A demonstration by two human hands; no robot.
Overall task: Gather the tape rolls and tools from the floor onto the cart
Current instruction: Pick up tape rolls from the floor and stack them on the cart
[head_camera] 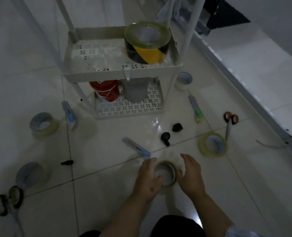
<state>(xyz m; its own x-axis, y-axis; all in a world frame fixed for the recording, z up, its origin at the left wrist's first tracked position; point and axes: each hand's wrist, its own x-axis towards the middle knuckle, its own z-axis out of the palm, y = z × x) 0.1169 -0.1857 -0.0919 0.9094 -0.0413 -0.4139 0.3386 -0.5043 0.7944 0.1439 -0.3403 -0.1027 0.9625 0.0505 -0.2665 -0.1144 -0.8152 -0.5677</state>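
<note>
Both bare forearms reach forward and down from the bottom of the view, angled slightly toward each other. The left hand point(149, 181) is held back-up, its fingers point(150, 164) curled downward, the thumb turned inward toward the other hand. The right hand point(190, 175) stands just beside it, palm facing left, fingers point(187, 157) loosely spread and bent, thumb low. The two hands are close together but not touching.
</note>
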